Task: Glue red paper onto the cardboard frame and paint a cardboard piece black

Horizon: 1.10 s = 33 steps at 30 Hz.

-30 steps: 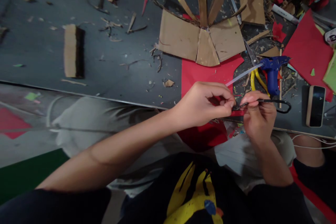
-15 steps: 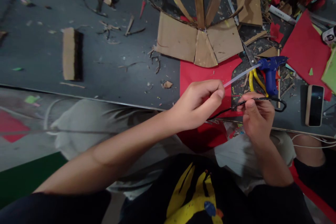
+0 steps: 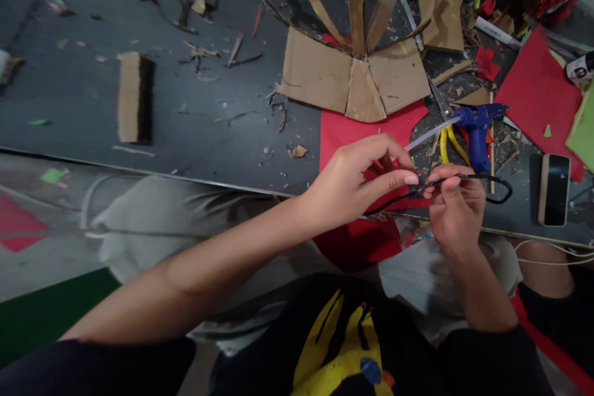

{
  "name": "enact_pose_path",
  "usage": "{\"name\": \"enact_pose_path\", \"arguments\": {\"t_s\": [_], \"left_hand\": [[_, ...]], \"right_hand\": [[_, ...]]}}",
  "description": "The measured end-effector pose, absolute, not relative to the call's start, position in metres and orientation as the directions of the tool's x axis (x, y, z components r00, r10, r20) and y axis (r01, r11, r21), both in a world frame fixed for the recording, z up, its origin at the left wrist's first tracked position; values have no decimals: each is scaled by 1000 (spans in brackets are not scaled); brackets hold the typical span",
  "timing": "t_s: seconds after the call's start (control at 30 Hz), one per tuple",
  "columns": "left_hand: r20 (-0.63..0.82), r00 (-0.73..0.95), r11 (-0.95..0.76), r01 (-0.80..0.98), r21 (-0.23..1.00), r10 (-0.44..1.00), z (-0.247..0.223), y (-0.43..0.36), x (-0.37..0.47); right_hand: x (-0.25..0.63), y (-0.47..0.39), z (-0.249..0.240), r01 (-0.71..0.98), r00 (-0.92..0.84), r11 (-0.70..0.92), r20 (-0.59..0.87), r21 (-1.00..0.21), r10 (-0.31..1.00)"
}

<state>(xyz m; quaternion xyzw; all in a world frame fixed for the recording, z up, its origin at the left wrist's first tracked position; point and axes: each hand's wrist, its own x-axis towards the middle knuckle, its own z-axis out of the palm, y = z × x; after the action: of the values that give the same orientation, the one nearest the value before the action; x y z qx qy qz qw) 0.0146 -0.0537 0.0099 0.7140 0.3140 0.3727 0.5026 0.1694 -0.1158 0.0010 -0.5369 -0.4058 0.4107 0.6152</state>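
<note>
A black cord (image 3: 499,200) loops out to the right of my right hand (image 3: 457,204), whose thumb and fingers pinch it near the table's front edge. My left hand (image 3: 366,176) is just left of it, thumb and fingertips apart, close to the cord and over red paper (image 3: 334,136). Behind my left hand's fingertips, a translucent glue stick (image 3: 429,135) runs into the blue glue gun (image 3: 477,127). Yellow-handled scissors (image 3: 444,142) lie beside the gun. A cardboard piece with upright strips (image 3: 318,71) stands on the red paper.
A cardboard block (image 3: 130,98) lies at the left of the dark table (image 3: 208,154). On the right are a phone (image 3: 554,190), red sheets (image 3: 536,86), a marker (image 3: 499,33) and a small bottle (image 3: 580,68). A person's knee (image 3: 547,266) shows at the lower right.
My left hand has opened its fingers, let go of the glue stick's end and shifted slightly right toward the cord. My right hand still pinches the cord.
</note>
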Motion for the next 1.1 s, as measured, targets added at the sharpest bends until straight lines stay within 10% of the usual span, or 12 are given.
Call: {"name": "enact_pose_path", "arguments": {"t_s": [1.1], "left_hand": [[403,651,-570,56,819,643,4,-58,14]], "right_hand": [[170,-119,-1,92,329,-15,16,-996,944]]}}
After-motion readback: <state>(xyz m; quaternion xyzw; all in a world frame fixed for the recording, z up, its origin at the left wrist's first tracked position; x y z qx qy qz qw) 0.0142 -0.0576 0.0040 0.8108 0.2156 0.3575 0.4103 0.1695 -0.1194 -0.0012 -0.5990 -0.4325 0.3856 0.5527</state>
